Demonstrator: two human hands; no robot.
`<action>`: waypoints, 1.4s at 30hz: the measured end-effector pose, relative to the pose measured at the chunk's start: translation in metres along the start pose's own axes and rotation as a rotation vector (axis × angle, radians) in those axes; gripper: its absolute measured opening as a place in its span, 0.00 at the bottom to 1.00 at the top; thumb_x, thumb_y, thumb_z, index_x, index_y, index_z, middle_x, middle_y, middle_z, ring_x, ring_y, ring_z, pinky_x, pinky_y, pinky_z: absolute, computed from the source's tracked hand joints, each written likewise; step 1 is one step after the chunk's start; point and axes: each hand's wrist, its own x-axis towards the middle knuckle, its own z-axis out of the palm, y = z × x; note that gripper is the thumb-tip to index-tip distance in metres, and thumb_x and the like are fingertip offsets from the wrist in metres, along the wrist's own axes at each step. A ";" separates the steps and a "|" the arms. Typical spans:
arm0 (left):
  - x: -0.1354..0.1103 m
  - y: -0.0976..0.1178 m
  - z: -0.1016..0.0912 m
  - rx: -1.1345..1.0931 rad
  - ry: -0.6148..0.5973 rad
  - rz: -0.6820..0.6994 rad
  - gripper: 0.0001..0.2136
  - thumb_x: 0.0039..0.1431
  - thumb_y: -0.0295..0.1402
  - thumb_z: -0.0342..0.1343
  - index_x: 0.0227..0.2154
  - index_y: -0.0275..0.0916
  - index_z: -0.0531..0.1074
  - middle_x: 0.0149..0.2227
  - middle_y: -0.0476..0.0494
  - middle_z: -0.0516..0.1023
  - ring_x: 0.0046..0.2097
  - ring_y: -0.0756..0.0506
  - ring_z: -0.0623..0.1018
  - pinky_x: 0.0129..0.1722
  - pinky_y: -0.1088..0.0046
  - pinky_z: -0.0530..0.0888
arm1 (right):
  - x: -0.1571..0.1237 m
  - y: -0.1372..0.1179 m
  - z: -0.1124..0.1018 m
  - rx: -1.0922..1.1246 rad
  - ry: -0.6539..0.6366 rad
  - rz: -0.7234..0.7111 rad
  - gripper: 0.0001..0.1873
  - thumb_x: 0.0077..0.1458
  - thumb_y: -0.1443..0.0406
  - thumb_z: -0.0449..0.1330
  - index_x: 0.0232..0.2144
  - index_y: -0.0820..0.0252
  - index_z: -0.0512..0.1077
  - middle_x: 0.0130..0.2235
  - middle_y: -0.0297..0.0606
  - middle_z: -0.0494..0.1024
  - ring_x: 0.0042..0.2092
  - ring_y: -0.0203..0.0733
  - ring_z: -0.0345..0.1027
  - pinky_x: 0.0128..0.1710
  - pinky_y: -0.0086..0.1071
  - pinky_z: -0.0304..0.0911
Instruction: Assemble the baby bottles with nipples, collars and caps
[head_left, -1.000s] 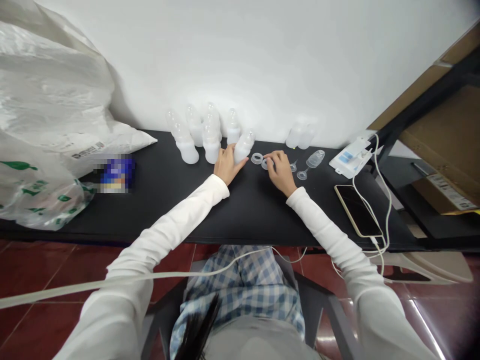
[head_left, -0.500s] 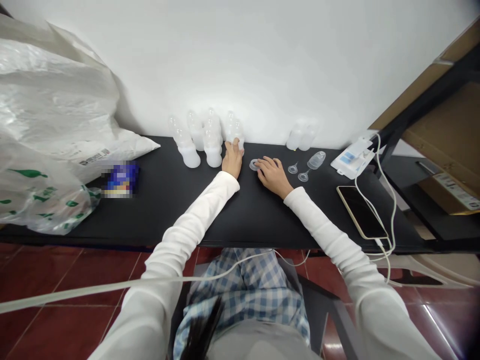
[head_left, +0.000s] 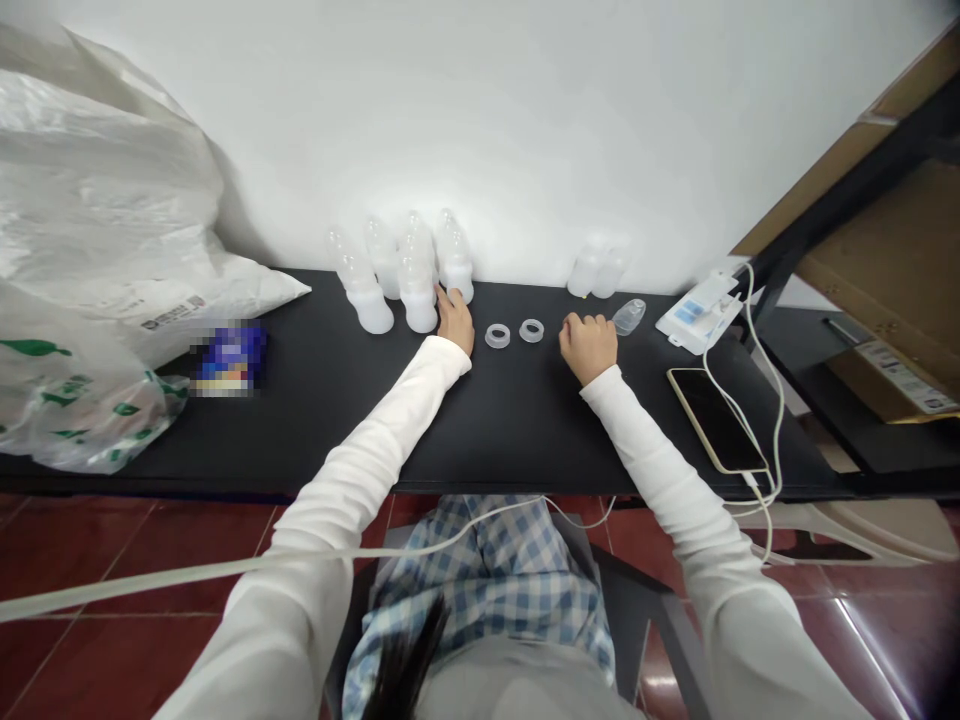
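Note:
My left hand (head_left: 455,324) rests on the table beside a cluster of translucent baby bottles (head_left: 417,290), its fingers stretched toward their bases. Clear domed caps top the bottles. Two translucent collar rings (head_left: 497,336) lie flat between my hands. My right hand (head_left: 589,345) is closed, fingers curled down where two small clear nipple-like pieces with thin stems lay before. Whatever those fingers hold is hidden. A loose clear dome cap (head_left: 628,317) lies on its side just right of it.
Two translucent bottle bodies (head_left: 598,272) stand against the wall. A white power strip (head_left: 700,314), a phone (head_left: 716,420) and looping cables lie at right. Large plastic bags (head_left: 97,200) and a blue packet (head_left: 231,358) occupy the left. A cardboard box (head_left: 892,290) is far right.
My left hand has come off the rear bottle and down beside the group. My right hand has moved right from the rings, curling over the small stemmed pieces; two rings now show.

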 end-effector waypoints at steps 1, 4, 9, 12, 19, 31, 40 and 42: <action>-0.007 0.003 -0.001 0.031 0.020 -0.005 0.15 0.58 0.27 0.53 0.49 0.29 0.68 0.57 0.21 0.67 0.72 0.28 0.53 0.68 0.44 0.55 | -0.001 0.002 0.001 -0.016 -0.024 0.023 0.15 0.62 0.66 0.49 0.36 0.66 0.75 0.35 0.55 0.76 0.44 0.56 0.65 0.45 0.47 0.56; -0.030 0.015 -0.005 0.066 -0.014 0.030 0.16 0.60 0.22 0.47 0.51 0.30 0.66 0.58 0.22 0.66 0.70 0.32 0.60 0.66 0.49 0.62 | -0.004 0.003 0.001 -0.048 -0.096 0.067 0.14 0.61 0.66 0.52 0.36 0.67 0.76 0.40 0.58 0.75 0.48 0.59 0.65 0.47 0.50 0.56; -0.052 0.037 -0.012 0.138 -0.186 0.260 0.15 0.65 0.33 0.49 0.52 0.31 0.67 0.55 0.26 0.69 0.57 0.35 0.73 0.58 0.53 0.70 | -0.004 0.009 0.007 -0.031 -0.077 0.035 0.13 0.60 0.66 0.53 0.36 0.68 0.76 0.40 0.58 0.74 0.48 0.59 0.64 0.47 0.51 0.58; -0.049 0.041 -0.015 0.235 -0.256 0.293 0.17 0.62 0.36 0.54 0.51 0.34 0.70 0.52 0.29 0.71 0.51 0.35 0.74 0.54 0.54 0.72 | -0.003 0.014 0.012 -0.049 -0.048 0.020 0.13 0.60 0.67 0.53 0.36 0.70 0.75 0.41 0.60 0.72 0.48 0.59 0.63 0.45 0.50 0.60; -0.034 0.033 -0.016 -0.086 -0.230 0.066 0.09 0.60 0.33 0.58 0.43 0.38 0.73 0.46 0.38 0.74 0.46 0.43 0.75 0.49 0.63 0.74 | 0.004 0.018 0.014 -0.009 -0.089 0.058 0.16 0.56 0.76 0.50 0.44 0.72 0.72 0.50 0.64 0.68 0.50 0.59 0.64 0.46 0.51 0.63; -0.027 0.048 -0.014 -1.076 -0.168 -0.636 0.14 0.66 0.42 0.55 0.31 0.37 0.66 0.31 0.44 0.78 0.41 0.48 0.82 0.51 0.64 0.78 | 0.007 -0.002 -0.001 0.632 0.135 -0.200 0.14 0.66 0.60 0.52 0.49 0.56 0.72 0.42 0.43 0.75 0.42 0.43 0.70 0.50 0.42 0.69; -0.033 0.055 -0.011 -1.035 -0.214 -0.558 0.14 0.63 0.42 0.58 0.30 0.38 0.64 0.29 0.48 0.78 0.36 0.50 0.81 0.49 0.63 0.78 | -0.008 -0.040 0.009 0.923 0.112 -0.115 0.14 0.62 0.53 0.57 0.41 0.55 0.75 0.40 0.39 0.78 0.39 0.40 0.72 0.44 0.38 0.71; -0.035 0.056 -0.010 -1.015 -0.249 -0.494 0.13 0.62 0.41 0.59 0.31 0.38 0.64 0.30 0.49 0.79 0.35 0.50 0.81 0.47 0.65 0.79 | -0.007 -0.039 0.008 0.950 0.111 -0.117 0.13 0.61 0.54 0.58 0.40 0.55 0.74 0.39 0.39 0.77 0.37 0.39 0.71 0.42 0.37 0.70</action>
